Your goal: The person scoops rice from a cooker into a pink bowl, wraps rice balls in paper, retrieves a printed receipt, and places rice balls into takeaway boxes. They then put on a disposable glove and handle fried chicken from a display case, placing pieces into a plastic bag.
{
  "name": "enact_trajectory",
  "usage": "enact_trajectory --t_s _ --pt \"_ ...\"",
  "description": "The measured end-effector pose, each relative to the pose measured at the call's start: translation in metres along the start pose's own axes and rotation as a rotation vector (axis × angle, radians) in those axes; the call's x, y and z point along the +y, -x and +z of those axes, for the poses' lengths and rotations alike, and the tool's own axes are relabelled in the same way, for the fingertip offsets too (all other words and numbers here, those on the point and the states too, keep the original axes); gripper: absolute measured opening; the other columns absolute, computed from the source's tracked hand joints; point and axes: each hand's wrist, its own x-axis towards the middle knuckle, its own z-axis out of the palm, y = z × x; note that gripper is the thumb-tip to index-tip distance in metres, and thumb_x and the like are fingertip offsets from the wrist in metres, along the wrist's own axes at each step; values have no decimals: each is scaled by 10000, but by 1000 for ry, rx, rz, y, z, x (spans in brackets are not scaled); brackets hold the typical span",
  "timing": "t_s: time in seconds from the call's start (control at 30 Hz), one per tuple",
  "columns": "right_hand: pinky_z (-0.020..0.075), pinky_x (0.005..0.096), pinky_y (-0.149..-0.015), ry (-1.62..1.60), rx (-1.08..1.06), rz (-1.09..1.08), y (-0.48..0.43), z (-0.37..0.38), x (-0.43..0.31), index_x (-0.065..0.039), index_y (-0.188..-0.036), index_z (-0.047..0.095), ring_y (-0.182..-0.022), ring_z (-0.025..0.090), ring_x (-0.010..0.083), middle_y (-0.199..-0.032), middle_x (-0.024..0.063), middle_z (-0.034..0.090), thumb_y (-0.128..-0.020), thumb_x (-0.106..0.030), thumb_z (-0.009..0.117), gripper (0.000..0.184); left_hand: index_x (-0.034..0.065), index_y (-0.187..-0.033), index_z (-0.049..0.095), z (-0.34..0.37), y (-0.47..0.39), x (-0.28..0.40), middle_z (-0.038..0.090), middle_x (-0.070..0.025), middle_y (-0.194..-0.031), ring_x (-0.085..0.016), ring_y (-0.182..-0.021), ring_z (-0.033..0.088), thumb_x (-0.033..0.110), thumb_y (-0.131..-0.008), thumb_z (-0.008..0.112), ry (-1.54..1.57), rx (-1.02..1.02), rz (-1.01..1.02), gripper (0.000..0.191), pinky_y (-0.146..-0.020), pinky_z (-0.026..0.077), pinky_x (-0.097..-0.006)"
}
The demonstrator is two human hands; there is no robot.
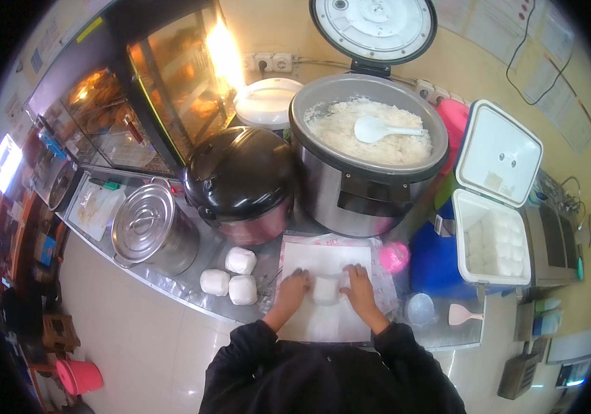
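On a stack of white wrapping paper (pixel 347 323) lies a white rice portion (pixel 326 290). My left hand (pixel 294 290) rests on the paper just left of the portion, and my right hand (pixel 359 291) is close on its right side; whether the fingers touch it I cannot tell. Several wrapped white bundles (pixel 243 290) sit to the left on the metal counter. Behind the paper stands a large open rice cooker (pixel 373 199) full of cooked rice (pixel 342 121), with a white rice paddle (pixel 370 129) lying on the rice.
A closed black-lidded cooker (pixel 243 176) and a lidded steel pot (pixel 145 227) stand at left, before a glass display cabinet (pixel 181 77). An open blue cooler (pixel 432 253) holding white bundles, a pink object (pixel 394 257), a clear cup (pixel 420 309) and a pale paddle (pixel 462 314) are at right.
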Motion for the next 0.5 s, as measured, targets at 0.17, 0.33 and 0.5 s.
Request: enact_trajectory --t_s 0.17,0.33,0.5 --pt "449 407 -709 243 -386 -179 -46 -3 5 -84 -876 599 -836 551 302 -784 85 570 -562 -90 779 362 37 -745 566 -16 -64 -12 579 -118 -773 -314 -757 577 64 -499 766 -66 -173 381 319 -652 459 -405" --pt "480 415 -688 224 -470 3 -24 1 7 -97 -889 611 -807 576 293 -875 75 576 -677 -108 710 234 35 -717 547 -18 -55 -23 557 -130 -744 -323 -758 559 57 -588 705 48 -389 211 205 -673 448 -392" --pt "466 414 -728 -85 -50 85 40 12 -7 -43 -880 611 -823 564 322 -873 111 591 -751 -48 632 130 19 -821 570 8 15 -12 558 -147 -841 -332 -838 554 47 -761 579 83 43 148 67 -706 451 -409"
